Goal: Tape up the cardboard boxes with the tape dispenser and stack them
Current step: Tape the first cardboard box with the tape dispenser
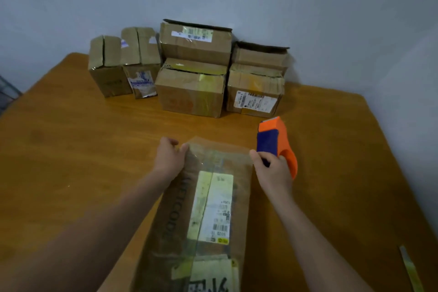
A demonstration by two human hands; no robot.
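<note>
- Our left hand grips the far corner of the long box, which lies between our hands.
- Our right hand holds the tape dispenser just beside that box.
- We think the box is light and bendy, so hold its corners.

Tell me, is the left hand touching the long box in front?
Touching. The head view shows the left hand gripping the far left corner of the long box, thumb on its top, with no gap.

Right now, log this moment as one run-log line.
left hand: grips long brown cardboard box | right hand: holds orange-and-blue tape dispenser | behind: stacked cardboard boxes
</note>
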